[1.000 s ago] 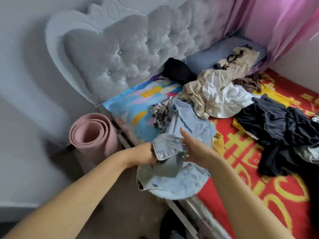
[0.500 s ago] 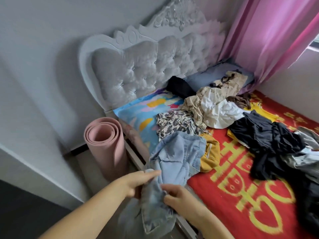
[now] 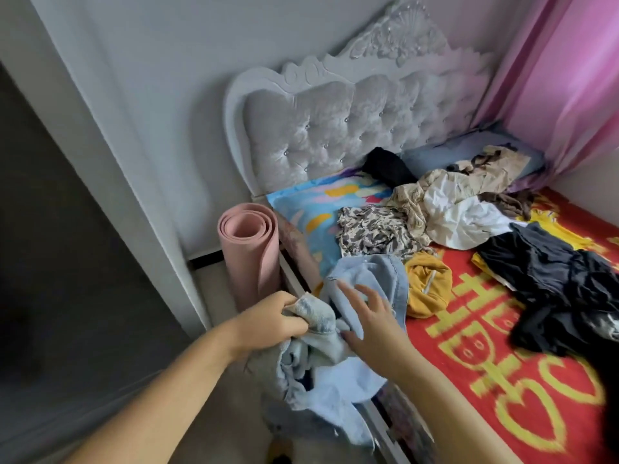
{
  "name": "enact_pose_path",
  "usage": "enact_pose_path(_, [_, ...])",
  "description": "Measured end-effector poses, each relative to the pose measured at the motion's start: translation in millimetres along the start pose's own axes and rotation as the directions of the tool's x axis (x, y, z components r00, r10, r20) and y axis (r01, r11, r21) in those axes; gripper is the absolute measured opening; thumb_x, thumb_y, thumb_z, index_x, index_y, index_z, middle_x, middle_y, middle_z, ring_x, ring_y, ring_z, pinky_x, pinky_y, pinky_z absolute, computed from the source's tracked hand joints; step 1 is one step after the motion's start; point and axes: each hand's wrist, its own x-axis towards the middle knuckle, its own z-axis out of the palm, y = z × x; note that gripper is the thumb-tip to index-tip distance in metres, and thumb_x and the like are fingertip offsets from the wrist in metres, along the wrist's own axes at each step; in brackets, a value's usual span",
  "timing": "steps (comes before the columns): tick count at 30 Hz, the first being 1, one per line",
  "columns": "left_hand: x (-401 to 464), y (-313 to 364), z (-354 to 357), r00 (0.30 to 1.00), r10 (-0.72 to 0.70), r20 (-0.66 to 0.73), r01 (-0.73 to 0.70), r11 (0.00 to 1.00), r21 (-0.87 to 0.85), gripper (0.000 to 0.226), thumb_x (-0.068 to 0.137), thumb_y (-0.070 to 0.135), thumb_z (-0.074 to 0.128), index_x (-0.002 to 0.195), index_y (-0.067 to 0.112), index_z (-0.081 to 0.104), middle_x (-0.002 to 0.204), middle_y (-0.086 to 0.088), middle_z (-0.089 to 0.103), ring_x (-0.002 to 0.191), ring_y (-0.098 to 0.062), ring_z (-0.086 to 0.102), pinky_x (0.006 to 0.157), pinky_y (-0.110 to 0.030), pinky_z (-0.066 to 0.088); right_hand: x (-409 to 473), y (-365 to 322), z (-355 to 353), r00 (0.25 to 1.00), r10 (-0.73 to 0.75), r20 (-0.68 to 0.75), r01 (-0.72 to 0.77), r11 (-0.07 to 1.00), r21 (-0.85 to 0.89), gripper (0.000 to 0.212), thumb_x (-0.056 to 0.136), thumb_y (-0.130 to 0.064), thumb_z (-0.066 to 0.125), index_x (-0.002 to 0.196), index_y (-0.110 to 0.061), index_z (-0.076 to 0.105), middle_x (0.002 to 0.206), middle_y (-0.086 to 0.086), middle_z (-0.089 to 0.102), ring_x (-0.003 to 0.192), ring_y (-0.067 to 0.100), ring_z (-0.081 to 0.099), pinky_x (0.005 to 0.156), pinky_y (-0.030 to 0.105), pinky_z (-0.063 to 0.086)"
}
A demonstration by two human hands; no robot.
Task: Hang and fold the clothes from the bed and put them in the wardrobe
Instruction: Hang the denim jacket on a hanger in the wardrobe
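A light blue denim garment (image 3: 335, 380) hangs over the bed's near edge, part of it still lying on the bed (image 3: 536, 413). My left hand (image 3: 271, 321) grips a bunched end of the denim. My right hand (image 3: 371, 321) is spread, fingers straight, over the denim just to the right. On the red and yellow bedcover lie a mustard garment (image 3: 428, 286), a leopard-print piece (image 3: 371, 232), a white and beige heap (image 3: 459, 205) and a black pile (image 3: 562, 279).
A rolled pink mat (image 3: 251, 249) stands on the floor against the bed by the tufted grey headboard (image 3: 351, 128). A colourful pillow (image 3: 315, 209) and a blue pillow (image 3: 469, 152) lie at the head. Pink curtain (image 3: 562, 78) hangs at right. A dark opening (image 3: 67, 262) is at left.
My view has swung up and left. My right hand has let go of the denim and spread open; my left hand keeps its grip as the denim slides further off the bed.
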Motion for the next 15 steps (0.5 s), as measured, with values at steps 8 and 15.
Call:
enact_pose_path(8, [-132,13,-32,0.976,-0.140,-0.169,0.115,0.982,-0.151,0.009,0.060,0.009,0.056,0.052,0.010,0.053,0.055,-0.004,0.049,0.051,-0.015,0.047,0.052,-0.021,0.038,3,-81,25,0.936,-0.350,0.034,0.337,0.921,0.194,0.006,0.082,-0.016,0.054,0.083,-0.013,0.059,0.075,-0.003,0.059,0.083,0.032,0.057,0.064,0.027,0.032])
enact_pose_path(15, [-225,-79,-71,0.905,-0.355,-0.235,0.330,0.933,-0.140,0.038,0.078,0.008,0.070,0.115,0.006,0.062,0.109,-0.012,0.070,0.101,-0.021,0.066,0.091,-0.037,0.051,-2,-153,-12,0.832,-0.416,-0.367,0.497,0.853,0.158,0.041,0.074,-0.043,0.040,0.089,-0.009,0.058,0.070,0.003,0.060,0.064,0.025,0.052,0.057,0.035,0.040])
